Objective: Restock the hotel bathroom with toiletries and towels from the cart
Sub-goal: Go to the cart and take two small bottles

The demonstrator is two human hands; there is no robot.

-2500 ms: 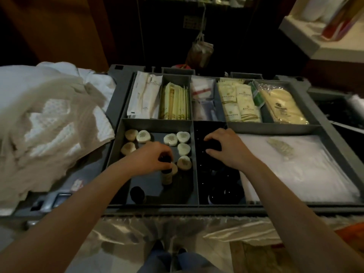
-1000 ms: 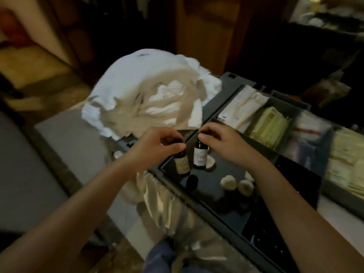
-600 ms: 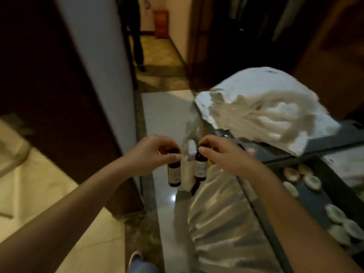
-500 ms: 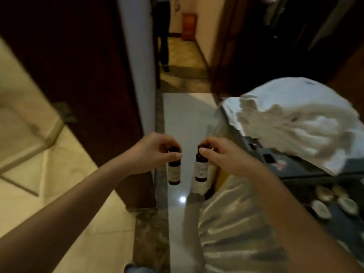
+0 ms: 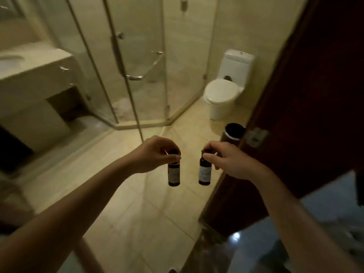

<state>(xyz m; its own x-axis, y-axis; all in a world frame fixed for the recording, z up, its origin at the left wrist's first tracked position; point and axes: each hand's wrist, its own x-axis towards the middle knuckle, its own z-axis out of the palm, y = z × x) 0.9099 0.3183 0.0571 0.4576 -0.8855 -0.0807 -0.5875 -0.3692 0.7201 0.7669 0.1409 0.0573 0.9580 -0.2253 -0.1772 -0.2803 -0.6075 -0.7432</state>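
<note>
Two small dark bottles with pale labels, both held in the air over the bathroom floor, just inside the doorway. Label print too blurred to read.

Left bottle (image 5: pixel 174 174) hangs upright from the left hand (image 5: pixel 155 154). Fingers and thumb are curled round its dark cap; body and label hang free below. Right bottle (image 5: pixel 204 173) hangs the same way from the right hand (image 5: pixel 226 160), thumb and forefinger pinching cap and neck, other fingers loosely spread. Bottles side by side at about the same height, apart, not touching.

Both forearms bare, reaching in from the lower corners of the view.

Floor (image 5: pixel 137 203): pale glossy tiles.

Beyond the hands: glass shower enclosure (image 5: pixel 137 66), angled front, metal frame.

Toilet (image 5: pixel 222 91): white, lid down, against the far wall to the right of the shower.

Waste bin (image 5: pixel 233 132): dark, round, on the floor near the toilet, just beside the edge of the door.

Door (image 5: pixel 315 95): dark reddish wood, standing open at right, metal plate (image 5: pixel 256 136) on its edge.

Left side: pale vanity counter (image 5: pixel 35 62) with a basin (image 5: pixel 9 60) set in its top and an open recess beneath.
</note>
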